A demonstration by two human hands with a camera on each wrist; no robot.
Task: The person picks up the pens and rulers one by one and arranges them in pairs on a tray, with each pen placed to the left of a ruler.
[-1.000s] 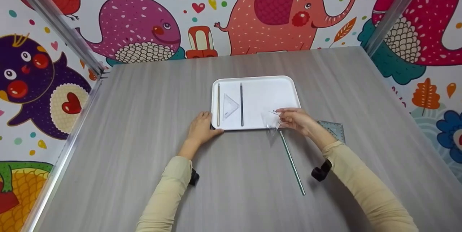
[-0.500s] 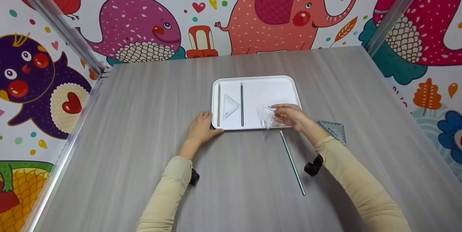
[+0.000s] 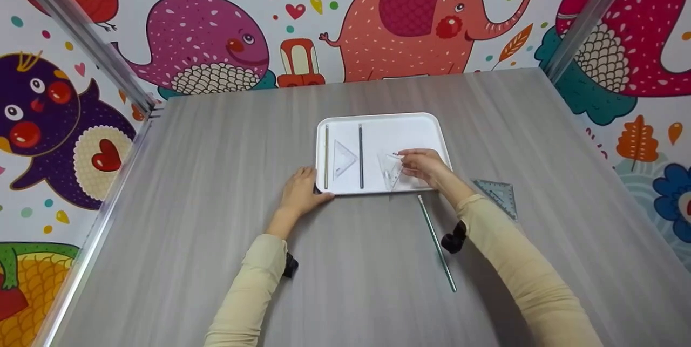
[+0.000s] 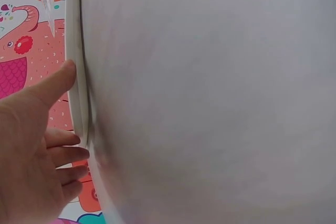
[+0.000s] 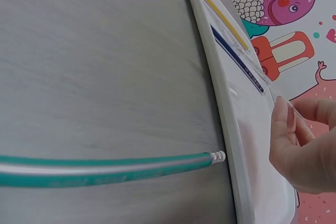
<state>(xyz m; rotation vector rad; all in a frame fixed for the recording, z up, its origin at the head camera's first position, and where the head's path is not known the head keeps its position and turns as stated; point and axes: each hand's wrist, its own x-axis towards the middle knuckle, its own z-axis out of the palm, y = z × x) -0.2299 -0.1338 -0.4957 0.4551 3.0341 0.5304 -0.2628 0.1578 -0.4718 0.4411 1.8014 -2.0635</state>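
Note:
A white tray (image 3: pixel 399 131) lies on the table. My left hand (image 3: pixel 300 190) rests at its near left corner, thumb along the front edge and fingers against the left side; in the left wrist view the thumb and fingers (image 4: pixel 68 156) look extended. Over the tray's right half my right hand (image 3: pixel 424 166) pinches a clear triangular set square (image 3: pixel 390 170), tilted, between thumb and fingers. In the tray lie a yellow pencil (image 3: pixel 326 158), another clear set square (image 3: pixel 344 160) and a dark blue pencil (image 3: pixel 361 155), side by side.
A green pencil (image 3: pixel 437 244) lies on the table before the tray, its eraser end close to the front edge. Partly behind the right forearm lies a bluish set square (image 3: pixel 499 196). Walls with cartoon animals and metal posts (image 3: pixel 588 23) border the table.
My right hand has moved left and slightly away from me, carrying the clear set square further over the tray. The left hand stays at the corner.

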